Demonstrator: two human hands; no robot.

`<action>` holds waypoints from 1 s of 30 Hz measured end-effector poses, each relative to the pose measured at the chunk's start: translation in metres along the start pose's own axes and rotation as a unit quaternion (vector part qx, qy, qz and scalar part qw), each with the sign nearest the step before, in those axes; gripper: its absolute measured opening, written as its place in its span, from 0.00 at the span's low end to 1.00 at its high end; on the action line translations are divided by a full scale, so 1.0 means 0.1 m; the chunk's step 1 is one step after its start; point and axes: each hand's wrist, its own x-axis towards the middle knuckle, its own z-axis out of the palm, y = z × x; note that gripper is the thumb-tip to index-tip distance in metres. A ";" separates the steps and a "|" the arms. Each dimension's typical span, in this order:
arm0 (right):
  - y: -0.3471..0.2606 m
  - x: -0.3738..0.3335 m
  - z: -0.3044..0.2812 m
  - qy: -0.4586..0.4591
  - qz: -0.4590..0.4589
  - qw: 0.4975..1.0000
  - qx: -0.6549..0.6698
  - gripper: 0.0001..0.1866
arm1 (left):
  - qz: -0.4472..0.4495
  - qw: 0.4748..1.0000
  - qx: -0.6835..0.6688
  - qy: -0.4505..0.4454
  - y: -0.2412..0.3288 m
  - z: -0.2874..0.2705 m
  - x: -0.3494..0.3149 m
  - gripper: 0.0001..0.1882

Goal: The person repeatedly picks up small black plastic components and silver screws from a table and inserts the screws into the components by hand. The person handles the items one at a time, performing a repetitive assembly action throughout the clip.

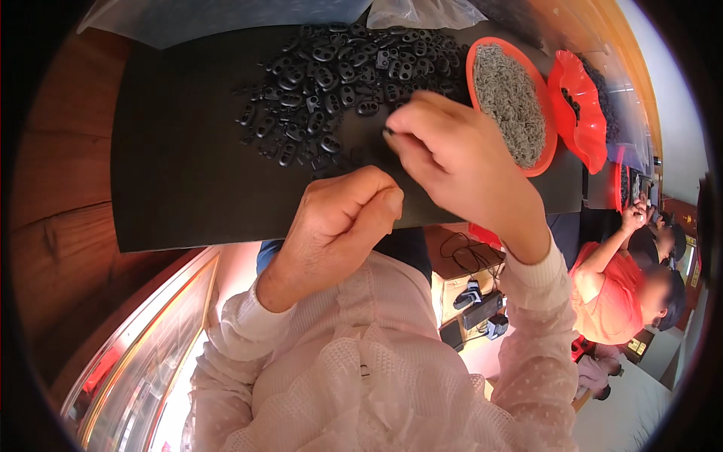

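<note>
A heap of black plastic cord locks, many with two holes, is spread over the dark tabletop. My left hand is closed near the table's front edge, just below the heap; whatever it may hold is hidden inside the fingers. To its right and a little farther off, my right hand is raised over the table, slightly blurred. Its thumb and fingers pinch a small black piece, too small to name. Beyond that hand stands an orange-red bowl full of small grey metal springs.
A red wavy-rimmed dish with a few black pieces stands right of the bowl. Clear plastic bags lie along the far edge. Cables and small devices are below at right. A co-worker in an orange top sits farther right.
</note>
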 end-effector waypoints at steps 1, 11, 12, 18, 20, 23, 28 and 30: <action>-0.02 -0.04 -0.03 -0.015 0.033 0.997 0.070 0.05 | -0.014 1.000 0.006 0.000 0.03 -0.01 0.00 0.05; -0.21 -0.27 -0.04 0.044 0.069 0.967 0.241 0.04 | -0.053 0.998 -0.012 0.042 0.05 0.03 0.00 0.10; -0.23 -0.29 -0.01 0.059 0.056 0.973 0.215 0.05 | -0.058 0.997 -0.015 0.044 0.06 0.04 0.00 0.11; -0.29 -0.40 0.06 0.071 0.024 0.988 0.132 0.09 | -0.043 0.998 -0.013 0.042 0.04 0.01 -0.02 0.10; -0.28 -0.42 0.05 0.054 0.023 0.989 0.137 0.09 | -0.034 0.997 -0.028 0.062 0.04 0.03 -0.03 0.08; -0.26 -0.37 0.06 0.092 0.032 0.979 0.180 0.09 | -0.058 0.998 -0.017 0.014 0.06 0.00 -0.02 0.09; -0.21 -0.40 0.09 0.057 0.019 0.975 0.213 0.05 | -0.056 0.998 -0.019 0.008 0.07 0.00 -0.01 0.10; -0.22 -0.40 0.11 0.063 0.024 0.972 0.227 0.04 | -0.051 0.998 -0.018 0.009 0.07 -0.01 -0.02 0.11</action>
